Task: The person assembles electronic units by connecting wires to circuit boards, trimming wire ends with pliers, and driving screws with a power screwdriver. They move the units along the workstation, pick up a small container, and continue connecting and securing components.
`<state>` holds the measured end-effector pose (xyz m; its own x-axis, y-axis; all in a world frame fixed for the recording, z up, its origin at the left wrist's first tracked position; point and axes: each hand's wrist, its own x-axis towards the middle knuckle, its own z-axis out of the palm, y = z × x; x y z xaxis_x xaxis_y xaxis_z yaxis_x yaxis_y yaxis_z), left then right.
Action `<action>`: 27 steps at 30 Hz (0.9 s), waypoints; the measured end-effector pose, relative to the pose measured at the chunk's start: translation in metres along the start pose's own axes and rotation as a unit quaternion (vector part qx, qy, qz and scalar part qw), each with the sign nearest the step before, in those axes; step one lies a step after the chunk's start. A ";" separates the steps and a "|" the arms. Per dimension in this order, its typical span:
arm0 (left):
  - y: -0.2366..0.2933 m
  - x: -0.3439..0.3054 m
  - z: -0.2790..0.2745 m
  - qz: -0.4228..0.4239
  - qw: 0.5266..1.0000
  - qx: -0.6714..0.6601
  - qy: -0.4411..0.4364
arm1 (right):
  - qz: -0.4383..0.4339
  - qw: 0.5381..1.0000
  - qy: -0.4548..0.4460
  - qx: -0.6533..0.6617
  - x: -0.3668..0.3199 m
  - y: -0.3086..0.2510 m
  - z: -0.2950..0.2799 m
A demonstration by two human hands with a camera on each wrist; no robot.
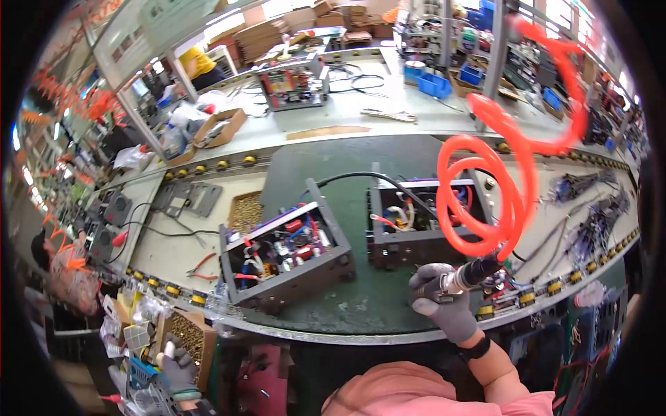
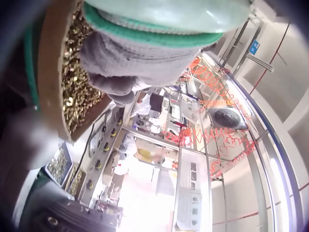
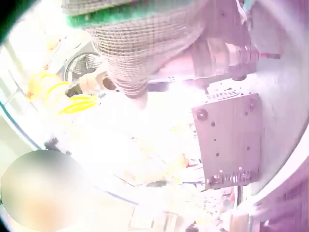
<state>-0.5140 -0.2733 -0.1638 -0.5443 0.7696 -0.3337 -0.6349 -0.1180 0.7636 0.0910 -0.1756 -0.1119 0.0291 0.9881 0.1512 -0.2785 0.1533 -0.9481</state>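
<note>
My right hand [image 1: 447,305], in a grey glove, grips a pneumatic screwdriver [image 1: 456,281] near the front edge of the bench. A coiled orange air hose [image 1: 461,246] rises from the tool's black end. In the right wrist view, glare washes out much of the tool. My gloved left hand [image 1: 179,367] is over a cardboard box of brass-coloured screws [image 1: 191,336] at the lower left. Its fingers [image 2: 113,84] bend loosely above the screws in the left wrist view. Two open metal cases with wired electronics stand on the green board, a left case [image 1: 288,253] and a right case [image 1: 399,239].
Red-handled pliers [image 1: 202,267] lie left of the cases. A second box of screws [image 1: 246,211] sits behind them. Bundles of dark cables [image 1: 596,222] lie at the right. Rollers [image 1: 198,298] line the bench edge. Another assembled unit [image 1: 295,83] stands on the far bench.
</note>
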 end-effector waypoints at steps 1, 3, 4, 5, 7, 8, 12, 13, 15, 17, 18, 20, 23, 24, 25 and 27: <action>-0.009 -0.022 0.017 -0.004 0.998 0.015 -0.054 | 0.005 0.999 -0.017 -0.038 0.003 -0.001 0.000; -0.042 -0.049 0.047 -0.093 0.987 -0.038 -0.125 | 0.002 0.986 -0.064 -0.155 0.006 -0.002 -0.002; -0.069 -0.059 0.061 -0.028 0.986 0.109 -0.125 | -0.021 0.978 -0.089 -0.189 0.007 0.004 -0.005; -0.100 -0.070 0.084 0.032 0.960 0.253 -0.120 | -0.017 0.979 -0.088 -0.183 0.005 0.009 -0.003; -0.135 -0.105 0.156 -0.082 0.940 0.261 -0.205 | 0.034 0.996 -0.029 -0.077 -0.003 0.013 0.015; -0.162 -0.105 0.162 -0.149 0.931 0.219 -0.251 | 0.035 0.996 -0.039 -0.078 -0.002 0.019 0.018; -0.192 -0.134 0.257 -0.286 0.880 0.191 -0.328 | -0.006 0.994 -0.035 -0.108 0.014 0.020 0.037; -0.196 -0.139 0.274 -0.308 0.897 0.138 -0.286 | 0.002 0.999 -0.033 -0.013 0.020 0.008 0.045; -0.199 -0.135 0.282 -0.264 0.896 0.069 -0.350 | -0.023 0.992 -0.037 0.117 0.028 -0.022 0.072; -0.195 -0.133 0.287 -0.294 0.894 -0.025 -0.337 | -0.083 0.980 -0.041 0.178 0.038 -0.053 0.100; -0.194 -0.130 0.286 -0.300 0.884 -0.067 -0.354 | -0.109 0.972 -0.039 0.205 0.042 -0.066 0.112; -0.192 -0.131 0.286 -0.319 0.877 -0.113 -0.342 | -0.092 0.977 -0.042 0.186 0.044 -0.074 0.119; -0.197 -0.127 0.282 -0.338 0.846 -0.187 -0.368 | -0.154 0.950 -0.116 0.245 0.048 -0.061 0.122; -0.198 -0.127 0.282 -0.338 0.847 -0.186 -0.367 | -0.153 0.950 -0.116 0.247 0.050 -0.060 0.122; -0.198 -0.126 0.282 -0.345 0.845 -0.188 -0.364 | -0.148 0.947 -0.145 0.245 0.052 -0.058 0.121; -0.198 -0.125 0.285 -0.356 0.840 -0.188 -0.364 | -0.119 0.947 -0.156 0.255 0.051 -0.061 0.121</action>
<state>-0.1636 -0.1677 -0.1157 0.4393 0.8927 -0.1009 -0.8600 0.4504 0.2400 -0.0070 -0.1360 -0.0128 -0.1135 0.8617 0.4946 -0.7288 0.2661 -0.6309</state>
